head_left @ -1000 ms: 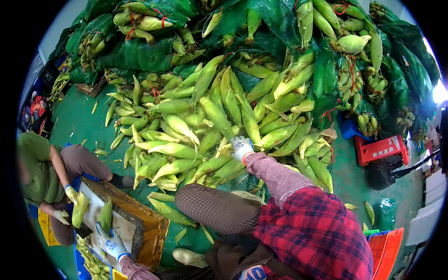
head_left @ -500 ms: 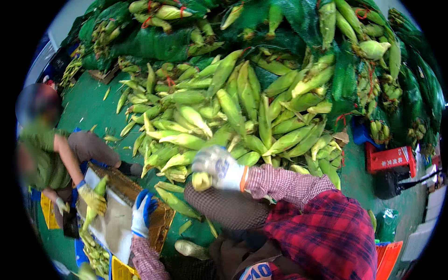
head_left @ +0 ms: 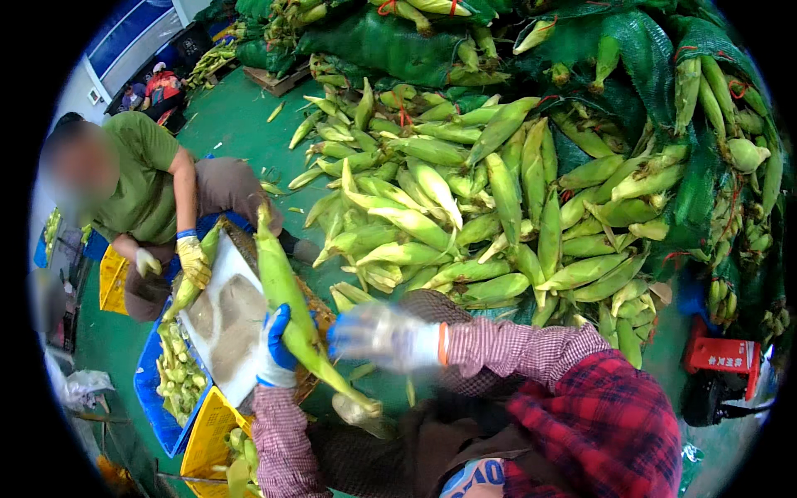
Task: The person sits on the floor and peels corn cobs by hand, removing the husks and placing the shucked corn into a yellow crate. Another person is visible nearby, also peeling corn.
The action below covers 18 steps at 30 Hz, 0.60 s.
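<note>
My left hand [head_left: 276, 350], in a white and blue glove, is closed round a long green ear of corn [head_left: 285, 286] in its husk. The ear slants over the worktable's edge, its narrow end up and its stalk end toward my legs. Beside its lower part is my right hand [head_left: 388, 335], gloved in white and blue with an orange cuff. Motion blurs that hand, so its fingers and any touch on the ear are unclear. A white board [head_left: 237, 309] with a worn brownish middle lies left of my left hand. Ahead spreads a large heap of unhusked corn [head_left: 432, 220].
Across the board sits a co-worker [head_left: 137, 166], a yellow-gloved hand [head_left: 193, 261] on another ear. A blue crate [head_left: 148, 365] of trimmed pieces and a yellow crate [head_left: 199, 440] stand at lower left. Green net sacks [head_left: 365, 46] line the back; a red object [head_left: 721, 355] stands right.
My right hand has come left from the heap to beside my left hand. The left hand, open before, now grips an ear of corn. The view has swung left.
</note>
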Tool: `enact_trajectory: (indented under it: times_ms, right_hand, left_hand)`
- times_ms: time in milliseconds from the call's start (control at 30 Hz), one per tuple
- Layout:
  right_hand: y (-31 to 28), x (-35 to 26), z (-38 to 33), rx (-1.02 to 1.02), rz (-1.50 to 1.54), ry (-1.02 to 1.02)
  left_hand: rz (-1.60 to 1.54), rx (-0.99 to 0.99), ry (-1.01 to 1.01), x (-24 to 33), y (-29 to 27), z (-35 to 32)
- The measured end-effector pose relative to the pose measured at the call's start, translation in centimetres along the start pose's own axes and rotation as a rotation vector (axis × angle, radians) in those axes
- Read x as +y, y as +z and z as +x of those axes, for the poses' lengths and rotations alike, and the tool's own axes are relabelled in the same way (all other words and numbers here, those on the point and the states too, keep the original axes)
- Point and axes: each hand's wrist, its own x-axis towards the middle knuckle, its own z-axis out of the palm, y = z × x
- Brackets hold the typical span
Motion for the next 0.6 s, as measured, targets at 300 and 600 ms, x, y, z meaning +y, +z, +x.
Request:
enact_trajectory:
  times_ms: [300, 600]
  right_hand:
    - [-3.2, 17.9, -20.6, 0.622, -0.153, 1.698]
    - [-4.0, 22.8, -25.9, 0.180, -0.048, 2.055]
  left_hand:
    - [1.103, 0.325, 0.458, 2.6, -2.2, 0.0]
    - [1.889, 0.448, 0.427, 1.9, -3.7, 1.8]
